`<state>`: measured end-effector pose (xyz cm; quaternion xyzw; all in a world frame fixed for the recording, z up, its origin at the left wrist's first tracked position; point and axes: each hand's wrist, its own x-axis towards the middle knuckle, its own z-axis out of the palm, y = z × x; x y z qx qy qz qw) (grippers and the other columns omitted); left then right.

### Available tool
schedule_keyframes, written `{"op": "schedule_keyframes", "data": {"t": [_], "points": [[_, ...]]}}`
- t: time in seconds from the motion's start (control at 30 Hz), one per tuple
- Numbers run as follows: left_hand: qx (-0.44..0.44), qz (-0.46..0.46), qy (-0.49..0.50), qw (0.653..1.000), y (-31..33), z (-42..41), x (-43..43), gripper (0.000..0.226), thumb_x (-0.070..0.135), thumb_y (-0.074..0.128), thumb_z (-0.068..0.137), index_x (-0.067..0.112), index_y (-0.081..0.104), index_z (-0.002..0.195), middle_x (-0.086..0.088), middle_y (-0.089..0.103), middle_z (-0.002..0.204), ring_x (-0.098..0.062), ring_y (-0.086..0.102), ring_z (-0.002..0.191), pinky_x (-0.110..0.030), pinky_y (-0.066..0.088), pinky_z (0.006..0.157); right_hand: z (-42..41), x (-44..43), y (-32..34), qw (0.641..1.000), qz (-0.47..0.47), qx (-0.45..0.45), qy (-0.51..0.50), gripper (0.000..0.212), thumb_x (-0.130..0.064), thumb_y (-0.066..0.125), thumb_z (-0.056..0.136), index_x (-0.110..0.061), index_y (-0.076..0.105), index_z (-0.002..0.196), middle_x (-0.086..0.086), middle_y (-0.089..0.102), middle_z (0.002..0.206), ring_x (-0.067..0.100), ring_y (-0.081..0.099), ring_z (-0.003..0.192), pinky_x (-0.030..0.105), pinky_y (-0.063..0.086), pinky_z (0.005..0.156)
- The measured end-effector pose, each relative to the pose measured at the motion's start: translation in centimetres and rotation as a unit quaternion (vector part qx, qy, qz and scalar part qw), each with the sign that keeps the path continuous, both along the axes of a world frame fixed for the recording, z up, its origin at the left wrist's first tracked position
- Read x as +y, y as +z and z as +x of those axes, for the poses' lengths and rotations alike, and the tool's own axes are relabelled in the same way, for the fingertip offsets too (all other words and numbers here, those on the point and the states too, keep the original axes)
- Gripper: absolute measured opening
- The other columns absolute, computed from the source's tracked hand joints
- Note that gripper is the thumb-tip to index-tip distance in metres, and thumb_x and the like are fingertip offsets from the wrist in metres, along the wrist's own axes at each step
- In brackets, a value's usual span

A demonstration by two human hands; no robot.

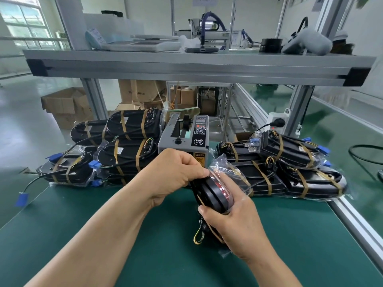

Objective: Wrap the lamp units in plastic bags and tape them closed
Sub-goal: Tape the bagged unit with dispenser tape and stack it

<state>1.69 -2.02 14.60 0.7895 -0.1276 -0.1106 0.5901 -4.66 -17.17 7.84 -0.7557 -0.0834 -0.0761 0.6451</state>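
Taping bag (227, 165) shut | lamp unit (210, 196) held over mat (145, 235), before tape dispenser (183, 137) | right hand (236, 222) gripped its body, left hand (176, 175) pinched its top (tape unseen) | taut bag judged key

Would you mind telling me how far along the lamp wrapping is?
Done: a left stack and a right stack of bagged, taped units flank the tape dispenser. In hand: the left hand and right hand grip one bagged lamp unit, its bag end loose. Left: probably taping that end shut. No unwrapped units show, so the remaining count is unclear.
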Motion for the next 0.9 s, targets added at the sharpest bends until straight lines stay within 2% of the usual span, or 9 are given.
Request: {"op": "schedule_keyframes", "data": {"t": [0.1, 0.27, 0.33, 0.4, 0.47, 0.6, 0.73, 0.83, 0.9], "points": [[-0.003, -0.013, 0.003, 1.0, -0.3, 0.1, 0.0, 0.034, 0.01, 0.077, 0.082, 0.019, 0.064, 0.051, 0.008, 0.055, 0.051, 0.001, 0.042, 0.035, -0.008, 0.033, 0.039, 0.1, 0.0, -0.1, 1.0, -0.006, -0.008, -0.004, 0.056, -0.019, 0.073, 0.07, -0.063, 0.06, 0.103, 0.0, 0.075, 0.089, 0.03, 0.068, 0.084, 0.036, 0.058, 0.078], [-0.017, -0.018, 0.009, 1.0, -0.6, 0.3, 0.0, 0.031, 0.009, 0.079, 0.08, 0.017, 0.064, 0.054, 0.008, 0.056, 0.052, 0.002, 0.043, 0.035, -0.007, 0.033, 0.039, 0.3, 0.0, -0.5, 1.0, -0.011, -0.011, -0.007, 0.057, -0.02, 0.073, 0.069, -0.059, 0.06, 0.109, -0.004, 0.076, 0.09, 0.026, 0.069, 0.084, 0.035, 0.058, 0.077], [-0.032, -0.009, 0.015, 0.999, -0.7, 0.2, 0.0, 0.027, 0.012, 0.081, 0.079, 0.019, 0.065, 0.058, 0.01, 0.057, 0.051, 0.003, 0.045, 0.038, -0.006, 0.034, 0.041, 0.3, -0.1, -0.6, 1.0, -0.013, -0.013, -0.006, 0.057, -0.017, 0.074, 0.071, -0.055, 0.061, 0.112, -0.004, 0.076, 0.09, 0.025, 0.069, 0.084, 0.034, 0.058, 0.078], [-0.04, -0.006, 0.037, 0.998, -1.1, 0.2, 0.0, 0.017, 0.015, 0.082, 0.077, 0.019, 0.066, 0.07, 0.012, 0.059, 0.055, 0.004, 0.049, 0.044, -0.007, 0.036, 0.043, 0.3, -0.2, -0.6, 1.0, -0.012, -0.012, -0.004, 0.061, -0.01, 0.075, 0.074, -0.058, 0.061, 0.11, -0.004, 0.076, 0.09, 0.023, 0.069, 0.082, 0.032, 0.058, 0.077], [-0.032, -0.006, 0.061, 0.998, -1.9, 0.3, -0.1, 0.015, 0.019, 0.079, 0.078, 0.02, 0.065, 0.081, 0.015, 0.059, 0.057, 0.005, 0.051, 0.048, -0.008, 0.038, 0.045, 0.3, -0.3, -0.5, 1.0, -0.012, -0.02, -0.002, 0.069, -0.001, 0.075, 0.077, -0.062, 0.061, 0.106, -0.005, 0.075, 0.089, 0.013, 0.068, 0.075, 0.022, 0.056, 0.072], [-0.039, -0.026, 0.102, 0.994, -3.1, 0.2, -0.9, 0.015, 0.018, 0.068, 0.086, 0.021, 0.063, 0.072, 0.019, 0.052, 0.048, 0.006, 0.045, 0.043, -0.007, 0.034, 0.043, 0.3, -0.3, -0.3, 0.999, -0.022, -0.034, 0.0, 0.072, 0.002, 0.076, 0.076, -0.063, 0.061, 0.104, -0.011, 0.074, 0.089, 0.002, 0.067, 0.077, 0.009, 0.05, 0.07], [-0.038, -0.049, 0.122, 0.991, -3.7, -0.4, -1.4, 0.013, 0.038, 0.074, 0.074, 0.029, 0.064, 0.076, 0.011, 0.055, 0.063, 0.0, 0.05, 0.057, -0.013, 0.04, 0.051, 0.3, -0.3, -0.5, 0.999, -0.03, -0.043, 0.0, 0.07, -0.004, 0.076, 0.074, -0.066, 0.059, 0.104, -0.006, 0.075, 0.09, 0.02, 0.069, 0.084, 0.024, 0.055, 0.074], [0.0, -0.083, 0.124, 0.989, -4.2, -1.1, -1.6, 0.036, 0.05, 0.075, 0.058, 0.035, 0.063, 0.089, 0.003, 0.053, 0.072, -0.01, 0.055, 0.068, -0.031, 0.051, 0.063, 0.4, -0.3, -0.8, 0.998, -0.028, -0.049, 0.0, 0.064, -0.01, 0.074, 0.072, -0.064, 0.06, 0.104, -0.011, 0.076, 0.091, 0.011, 0.07, 0.083, 0.015, 0.054, 0.07], [0.044, -0.129, 0.104, 0.985, -4.5, -1.7, -1.5, 0.048, 0.047, 0.078, 0.058, 0.034, 0.062, 0.101, 0.001, 0.062, 0.077, -0.01, 0.065, 0.07, -0.03, 0.055, 0.061, 0.5, -0.2, -1.1, 0.998, -0.034, -0.052, -0.009, 0.059, -0.013, 0.074, 0.072, -0.059, 0.061, 0.107, -0.01, 0.076, 0.09, 0.009, 0.071, 0.082, 0.016, 0.054, 0.07]]}}
